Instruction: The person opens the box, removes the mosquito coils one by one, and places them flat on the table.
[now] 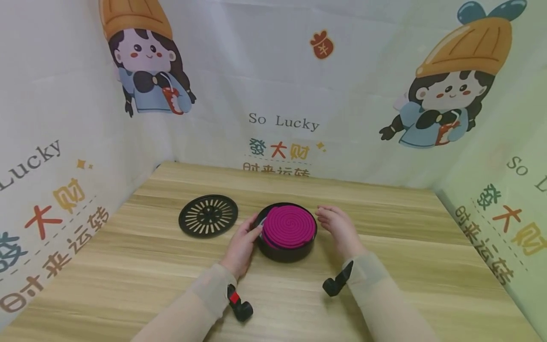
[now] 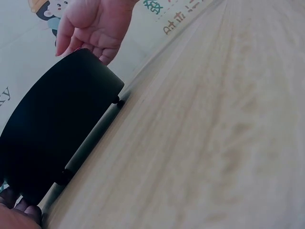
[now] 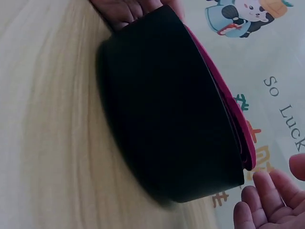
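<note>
A round black mosquito coil holder (image 1: 285,254) sits in the middle of the table, with small feet under it in the left wrist view. Spiral magenta mosquito coils (image 1: 290,225) fill it and rise slightly above its rim. My left hand (image 1: 241,247) grips the holder's left side, thumb at the rim and fingers along the outer wall. By the right side of the rim is my right hand (image 1: 339,230), its fingers loosely bent and holding nothing. In the right wrist view, the fingertips (image 3: 262,183) are just beside the holder's edge.
The slotted round black lid (image 1: 208,216) lies flat on the wooden table (image 1: 149,266), left of the holder. Printed cloth (image 1: 273,71) walls in the table at the back and on both sides.
</note>
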Tool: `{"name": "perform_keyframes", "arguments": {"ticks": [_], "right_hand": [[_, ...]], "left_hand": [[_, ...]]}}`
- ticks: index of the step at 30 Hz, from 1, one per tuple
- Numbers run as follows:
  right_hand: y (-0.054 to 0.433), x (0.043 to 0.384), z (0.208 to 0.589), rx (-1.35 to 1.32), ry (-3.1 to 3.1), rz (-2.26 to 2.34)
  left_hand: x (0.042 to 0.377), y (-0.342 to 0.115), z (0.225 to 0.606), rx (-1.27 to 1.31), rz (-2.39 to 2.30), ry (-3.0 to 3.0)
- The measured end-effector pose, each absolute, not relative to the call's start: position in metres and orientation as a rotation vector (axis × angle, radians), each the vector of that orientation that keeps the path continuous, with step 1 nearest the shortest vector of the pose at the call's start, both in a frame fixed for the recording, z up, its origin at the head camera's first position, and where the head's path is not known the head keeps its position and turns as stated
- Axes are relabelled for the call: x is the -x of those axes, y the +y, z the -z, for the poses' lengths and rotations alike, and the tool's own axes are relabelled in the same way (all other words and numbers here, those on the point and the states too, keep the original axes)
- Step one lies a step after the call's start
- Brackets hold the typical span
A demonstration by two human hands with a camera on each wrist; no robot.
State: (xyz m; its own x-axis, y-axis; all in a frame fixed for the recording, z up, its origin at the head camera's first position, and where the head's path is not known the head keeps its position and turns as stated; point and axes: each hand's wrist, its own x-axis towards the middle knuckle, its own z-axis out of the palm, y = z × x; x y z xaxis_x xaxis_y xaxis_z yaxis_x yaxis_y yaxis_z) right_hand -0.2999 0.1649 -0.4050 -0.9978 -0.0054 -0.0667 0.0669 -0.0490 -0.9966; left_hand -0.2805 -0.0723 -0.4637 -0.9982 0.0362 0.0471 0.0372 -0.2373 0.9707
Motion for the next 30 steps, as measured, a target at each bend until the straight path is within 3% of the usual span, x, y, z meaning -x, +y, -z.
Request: {"name": "perform_keyframes", "arguments": {"ticks": [17,30], "right_hand": [[0.146,0.313,0.398,-0.03,2.342,1.9],[0.142,0.309,0.396,-0.024,2.37,1.934]], "left_hand": [[0.279,-0.072,0.461,0.108,2.495,-1.949],[0.278,-0.07,0.458,0.083,2.44,-1.979]]}}
